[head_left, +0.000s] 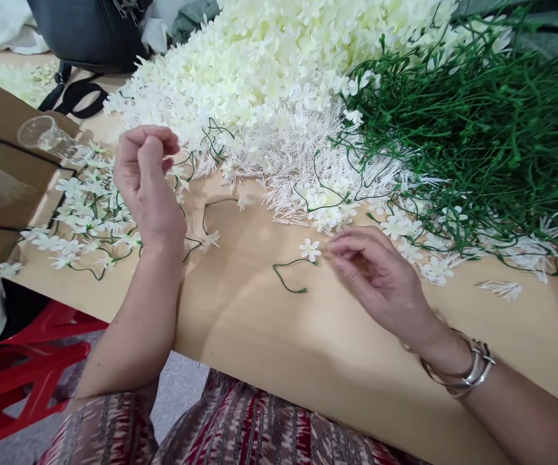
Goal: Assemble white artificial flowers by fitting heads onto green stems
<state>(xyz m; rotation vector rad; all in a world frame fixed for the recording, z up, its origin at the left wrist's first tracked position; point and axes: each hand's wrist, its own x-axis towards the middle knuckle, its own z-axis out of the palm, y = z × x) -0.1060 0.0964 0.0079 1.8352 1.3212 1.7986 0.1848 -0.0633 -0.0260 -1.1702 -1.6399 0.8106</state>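
My left hand [146,177] is raised over the left part of the table, its fingers curled in and the thumb pressed toward them. Whatever it may hold is hidden. Over the middle, my right hand [380,278] has thumb and forefinger pinched together; I cannot make out anything between the tips. Just left of those fingertips is a small white artificial flower [310,250]. A bent green plastic stem [283,286] lies beneath that flower. Stemmed white flowers [85,223] are piled beside and behind my left hand, and another flower [210,239] lies to its right.
A large heap of cream-white petals [259,58] covers the back of the table [259,336]. Thin white stamens [293,174] lie in front of it, green stems [482,135] to the right. A clear plastic cup [41,134], a black bag [90,32] and red stools [31,374] are at left.
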